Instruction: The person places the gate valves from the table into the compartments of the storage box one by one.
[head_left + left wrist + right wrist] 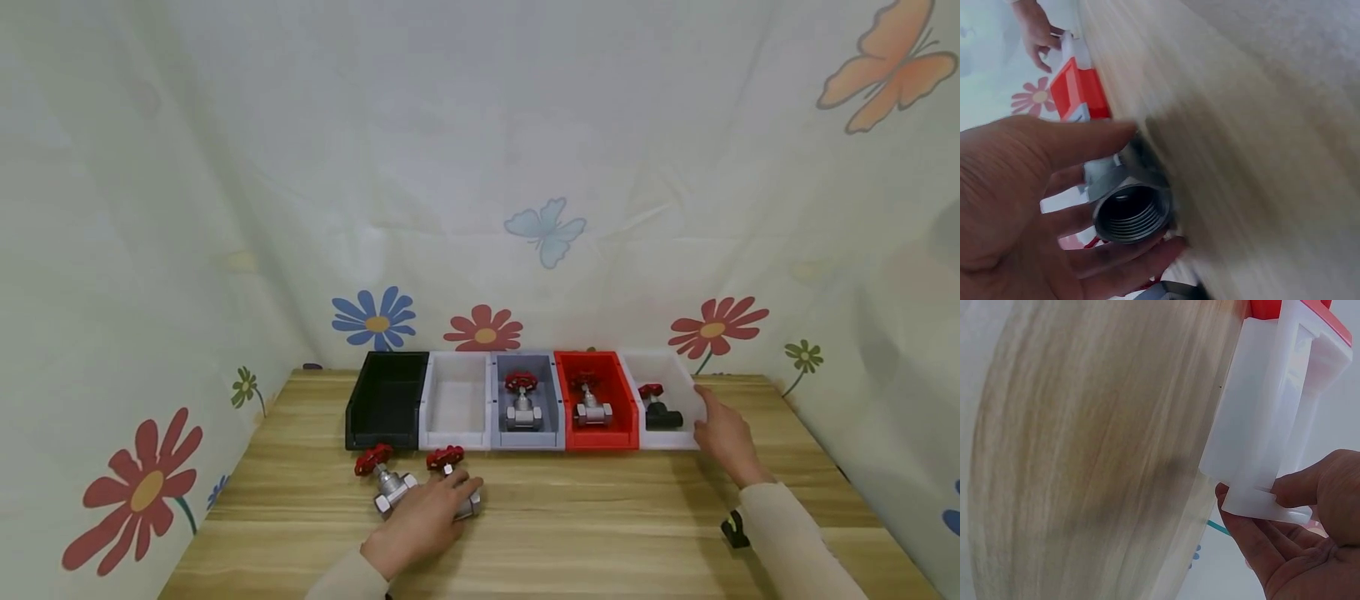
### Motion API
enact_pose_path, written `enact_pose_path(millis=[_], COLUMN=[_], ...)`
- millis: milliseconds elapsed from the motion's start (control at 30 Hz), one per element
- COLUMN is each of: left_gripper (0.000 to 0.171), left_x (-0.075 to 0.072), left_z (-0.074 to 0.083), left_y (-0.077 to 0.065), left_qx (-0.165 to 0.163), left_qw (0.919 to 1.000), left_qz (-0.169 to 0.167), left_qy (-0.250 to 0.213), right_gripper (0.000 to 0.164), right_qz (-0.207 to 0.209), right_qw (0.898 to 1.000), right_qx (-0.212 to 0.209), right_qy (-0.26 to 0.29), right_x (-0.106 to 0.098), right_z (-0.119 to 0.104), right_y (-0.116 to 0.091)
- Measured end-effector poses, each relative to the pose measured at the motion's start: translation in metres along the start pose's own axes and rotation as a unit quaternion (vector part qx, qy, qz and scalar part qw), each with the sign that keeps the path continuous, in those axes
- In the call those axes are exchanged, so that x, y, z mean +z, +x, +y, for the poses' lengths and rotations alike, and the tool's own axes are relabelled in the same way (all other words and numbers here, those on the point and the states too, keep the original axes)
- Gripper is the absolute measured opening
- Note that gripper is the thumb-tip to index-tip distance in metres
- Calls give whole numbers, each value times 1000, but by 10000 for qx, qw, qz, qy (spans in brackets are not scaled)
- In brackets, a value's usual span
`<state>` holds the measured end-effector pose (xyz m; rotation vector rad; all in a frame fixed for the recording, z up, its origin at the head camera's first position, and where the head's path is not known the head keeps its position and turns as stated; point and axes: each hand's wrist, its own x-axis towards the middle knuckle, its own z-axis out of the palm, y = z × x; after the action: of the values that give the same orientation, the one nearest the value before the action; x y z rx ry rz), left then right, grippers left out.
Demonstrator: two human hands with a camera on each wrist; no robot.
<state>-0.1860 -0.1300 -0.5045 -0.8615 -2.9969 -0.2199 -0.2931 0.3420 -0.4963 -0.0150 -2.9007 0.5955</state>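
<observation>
Silver valve (473, 505) with a red wheel lies on the worktop (585, 525), the left hand (423, 518) curling thumb and fingers round it. Just to its left lies another valve (392, 484). Over at the far right, the right hand (727, 435) pinches the wall of a white bin (667, 372) with a dark valve (663, 417) inside; the red bin (602, 440) and grey bin (527, 442) each contain one too.

Behind the wooden table (585, 533) I see a pale curtain (375, 167) — blue butterfly (550, 236) midway, orange butterfly (888, 73) high right, red flower (146, 492) low left.
</observation>
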Motion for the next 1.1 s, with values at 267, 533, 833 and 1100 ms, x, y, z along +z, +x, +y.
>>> enact_pose_path(millis=[267, 533, 833, 1100], left_gripper=[47, 40, 36, 35], left_x=[6, 8, 10, 11], left_z=[0, 2, 2, 2], left_y=[4, 7, 9, 7], left_qx=[-114, -194, -299, -257], left_qw=[9997, 9990, 9989, 9988], left_qz=[200, 387, 352, 402], left_qy=[99, -56, -117, -88], right_gripper=[60, 61, 61, 62], right_qz=[-88, -174, -80, -223], right_qw=[9999, 9997, 9999, 9996], right_qx=[118, 187, 64, 151], right_qy=[26, 44, -27, 65], right_x=[0, 1, 1, -1], right_z=[0, 0, 1, -1], right_y=[1, 1, 1, 0])
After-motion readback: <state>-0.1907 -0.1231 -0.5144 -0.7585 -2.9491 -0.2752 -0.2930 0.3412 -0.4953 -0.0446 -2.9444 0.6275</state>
